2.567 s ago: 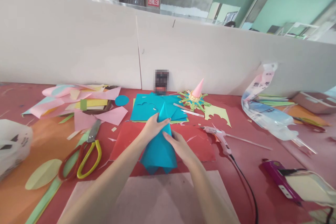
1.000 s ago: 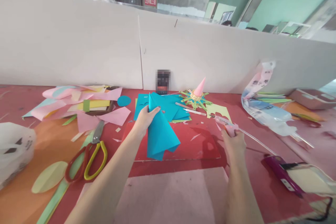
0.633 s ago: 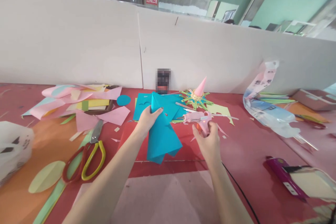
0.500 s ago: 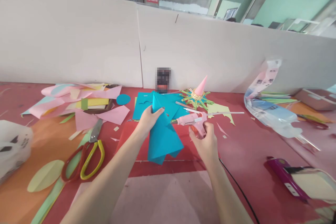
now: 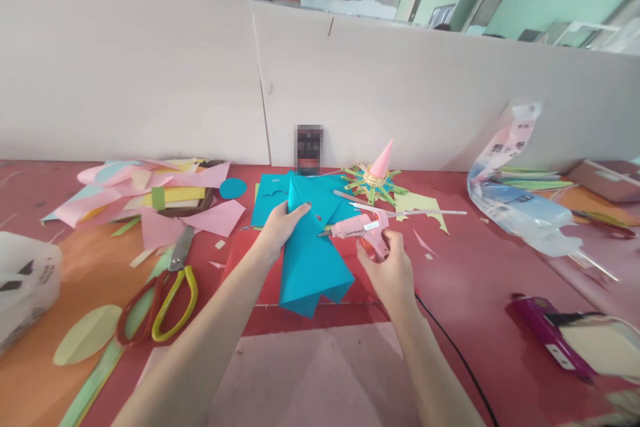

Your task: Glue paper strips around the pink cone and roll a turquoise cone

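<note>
Blue paper [image 5: 313, 267], rolled to a point at its top, is pinched along its left side by my left hand [image 5: 280, 223]; its lower edge flares out toward me. My right hand [image 5: 390, 267] is closed round the handle of a pink hot glue gun [image 5: 357, 227], with a clear glue stick [image 5: 435, 213] jutting from its back. The gun's nozzle points left, over or against the paper's surface; whether it touches I cannot tell. Behind the roll lie flat blue sheets [image 5: 267, 203]. A pink paper cone on a spiky green and yellow base [image 5: 379, 173] stands beyond the gun.
Red-and-yellow-handled scissors [image 5: 175, 287] lie at the left, near a heap of coloured paper scraps [image 5: 135, 187]. On the right are a plastic bag [image 5: 525, 213] and a purple power strip [image 5: 550, 333]. A black cord [image 5: 460, 357] trails from my right hand. A white partition [image 5: 380, 87] closes off the back.
The glue gun's nozzle has shifted slightly left and down along the blue paper. My left hand keeps its pinch, and the paper's lower part has opened out a little.
</note>
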`<state>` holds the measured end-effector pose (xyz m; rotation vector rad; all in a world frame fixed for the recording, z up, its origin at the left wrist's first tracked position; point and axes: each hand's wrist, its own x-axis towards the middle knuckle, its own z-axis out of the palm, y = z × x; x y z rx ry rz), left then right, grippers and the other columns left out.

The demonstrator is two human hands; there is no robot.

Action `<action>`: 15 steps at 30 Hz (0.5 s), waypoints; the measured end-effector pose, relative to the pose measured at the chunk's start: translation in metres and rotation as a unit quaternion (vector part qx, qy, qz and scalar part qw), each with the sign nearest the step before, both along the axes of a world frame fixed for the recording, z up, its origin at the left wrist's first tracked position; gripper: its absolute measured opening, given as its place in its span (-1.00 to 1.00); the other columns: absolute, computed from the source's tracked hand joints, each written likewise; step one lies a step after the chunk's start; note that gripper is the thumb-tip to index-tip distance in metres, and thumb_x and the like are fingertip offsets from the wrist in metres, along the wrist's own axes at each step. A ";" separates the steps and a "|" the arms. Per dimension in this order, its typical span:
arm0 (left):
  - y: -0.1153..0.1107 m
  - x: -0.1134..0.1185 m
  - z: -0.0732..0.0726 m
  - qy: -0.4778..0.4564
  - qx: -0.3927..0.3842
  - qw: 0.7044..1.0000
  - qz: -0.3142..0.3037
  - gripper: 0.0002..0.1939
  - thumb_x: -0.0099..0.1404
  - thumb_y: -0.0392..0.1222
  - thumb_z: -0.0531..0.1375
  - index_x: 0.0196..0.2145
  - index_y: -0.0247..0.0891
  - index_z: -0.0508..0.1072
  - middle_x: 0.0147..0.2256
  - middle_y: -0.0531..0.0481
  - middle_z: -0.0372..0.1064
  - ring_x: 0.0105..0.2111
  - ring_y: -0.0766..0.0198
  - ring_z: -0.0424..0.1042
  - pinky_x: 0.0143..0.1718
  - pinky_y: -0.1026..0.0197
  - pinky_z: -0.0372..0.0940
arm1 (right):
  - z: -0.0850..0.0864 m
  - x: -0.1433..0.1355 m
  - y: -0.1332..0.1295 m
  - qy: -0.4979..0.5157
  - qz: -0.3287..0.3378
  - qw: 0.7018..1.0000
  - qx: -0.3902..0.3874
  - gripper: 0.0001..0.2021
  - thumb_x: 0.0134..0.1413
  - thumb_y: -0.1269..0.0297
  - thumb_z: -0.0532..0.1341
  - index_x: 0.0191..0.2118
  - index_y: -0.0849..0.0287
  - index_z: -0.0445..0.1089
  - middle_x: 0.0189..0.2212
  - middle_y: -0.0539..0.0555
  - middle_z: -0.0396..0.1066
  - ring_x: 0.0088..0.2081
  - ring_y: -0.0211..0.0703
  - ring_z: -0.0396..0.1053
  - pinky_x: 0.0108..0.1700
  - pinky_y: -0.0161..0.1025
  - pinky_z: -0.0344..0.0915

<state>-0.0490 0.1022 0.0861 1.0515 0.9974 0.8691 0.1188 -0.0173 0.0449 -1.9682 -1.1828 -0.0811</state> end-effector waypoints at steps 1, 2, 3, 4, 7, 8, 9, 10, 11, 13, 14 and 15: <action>0.001 0.000 -0.001 0.003 0.003 1.000 0.001 -0.62 0.01 -0.06 0.26 -0.23 -0.30 0.41 -0.33 -0.14 0.50 -0.33 0.09 0.50 -0.33 0.12 0.41 | 0.000 0.000 0.000 -0.006 0.001 1.000 -0.003 -0.61 -0.15 -0.03 0.17 -0.23 0.10 0.16 -0.40 0.05 0.38 -0.49 -0.17 0.34 -0.53 -0.33 0.18; 0.001 -0.001 -0.002 0.006 0.006 1.000 0.002 -0.62 0.01 -0.05 0.26 -0.23 -0.29 0.41 -0.33 -0.14 0.50 -0.34 0.09 0.50 -0.32 0.11 0.41 | -0.001 0.000 0.000 -0.013 0.002 1.000 -0.004 -0.61 -0.14 -0.03 0.16 -0.23 0.10 0.16 -0.38 0.06 0.39 -0.49 -0.16 0.35 -0.53 -0.32 0.18; 0.001 -0.001 -0.002 0.010 0.008 1.000 0.003 -0.63 0.01 -0.05 0.25 -0.24 -0.29 0.41 -0.33 -0.14 0.50 -0.34 0.09 0.50 -0.32 0.11 0.41 | -0.001 0.000 0.000 -0.022 0.002 1.000 -0.005 -0.61 -0.13 -0.03 0.16 -0.22 0.10 0.16 -0.36 0.07 0.40 -0.48 -0.16 0.35 -0.53 -0.32 0.17; 0.001 0.000 -0.002 0.013 0.009 1.000 0.004 -0.64 0.01 -0.05 0.25 -0.24 -0.29 0.41 -0.33 -0.14 0.50 -0.33 0.09 0.50 -0.31 0.11 0.41 | -0.002 0.001 0.000 -0.031 0.003 1.000 -0.005 -0.61 -0.13 -0.03 0.15 -0.22 0.10 0.17 -0.33 0.08 0.40 -0.47 -0.15 0.36 -0.52 -0.32 0.17; 0.000 0.001 0.000 0.018 0.008 1.000 0.007 -0.66 0.02 -0.07 0.24 -0.26 -0.30 0.40 -0.33 -0.15 0.50 -0.33 0.08 0.49 -0.32 0.10 0.41 | -0.005 0.001 0.001 -0.057 0.006 0.998 0.000 -0.60 -0.12 -0.05 0.14 -0.21 0.11 0.17 -0.28 0.10 0.41 -0.42 -0.12 0.39 -0.51 -0.31 0.18; -0.001 0.001 0.001 0.020 0.008 1.000 0.008 -0.67 0.03 -0.07 0.24 -0.26 -0.30 0.40 -0.33 -0.16 0.50 -0.33 0.08 0.49 -0.32 0.10 0.41 | -0.006 0.001 0.001 -0.063 0.006 0.998 0.001 -0.60 -0.11 -0.05 0.14 -0.21 0.11 0.17 -0.29 0.10 0.41 -0.41 -0.12 0.39 -0.50 -0.31 0.18; -0.001 0.001 0.001 0.021 0.008 1.000 0.008 -0.67 0.03 -0.07 0.24 -0.27 -0.30 0.40 -0.33 -0.16 0.50 -0.33 0.07 0.49 -0.32 0.09 0.41 | -0.007 0.001 0.001 -0.068 0.006 0.998 0.002 -0.59 -0.11 -0.06 0.14 -0.21 0.11 0.18 -0.30 0.09 0.41 -0.41 -0.11 0.40 -0.50 -0.30 0.18; -0.001 0.001 0.001 0.023 0.008 1.000 0.008 -0.67 0.03 -0.07 0.24 -0.27 -0.30 0.40 -0.33 -0.16 0.50 -0.33 0.07 0.49 -0.32 0.09 0.41 | -0.007 0.000 0.002 -0.072 0.006 0.997 0.003 -0.59 -0.11 -0.06 0.14 -0.21 0.11 0.18 -0.31 0.09 0.41 -0.41 -0.10 0.40 -0.50 -0.30 0.19; -0.001 0.001 0.001 0.023 0.008 1.000 0.008 -0.68 0.03 -0.07 0.24 -0.27 -0.30 0.40 -0.33 -0.16 0.50 -0.33 0.07 0.49 -0.32 0.10 0.41 | -0.007 0.000 0.002 -0.074 0.007 0.997 0.006 -0.59 -0.12 -0.07 0.14 -0.21 0.12 0.18 -0.32 0.10 0.42 -0.41 -0.10 0.40 -0.50 -0.30 0.19; 0.000 0.001 0.000 0.026 0.009 1.000 0.007 -0.66 0.03 -0.06 0.24 -0.26 -0.30 0.40 -0.32 -0.17 0.50 -0.33 0.07 0.49 -0.32 0.10 0.41 | -0.005 0.000 0.002 -0.071 0.007 0.997 0.016 -0.58 -0.12 -0.06 0.14 -0.21 0.13 0.19 -0.33 0.12 0.41 -0.42 -0.10 0.40 -0.51 -0.31 0.19; 0.001 0.001 -0.001 0.026 0.010 1.000 0.007 -0.65 0.02 -0.06 0.24 -0.25 -0.30 0.40 -0.31 -0.17 0.50 -0.32 0.07 0.49 -0.32 0.10 0.41 | -0.004 0.000 0.001 -0.062 0.008 0.998 0.022 -0.58 -0.12 -0.06 0.14 -0.21 0.13 0.19 -0.34 0.12 0.41 -0.45 -0.12 0.39 -0.52 -0.31 0.19; 0.002 0.000 -0.002 0.028 0.011 1.000 0.006 -0.63 0.02 -0.05 0.24 -0.24 -0.30 0.40 -0.29 -0.18 0.49 -0.32 0.07 0.49 -0.31 0.11 0.41 | -0.003 -0.001 0.001 -0.050 0.009 0.998 0.026 -0.59 -0.13 -0.04 0.15 -0.21 0.14 0.19 -0.35 0.10 0.41 -0.49 -0.16 0.37 -0.53 -0.31 0.19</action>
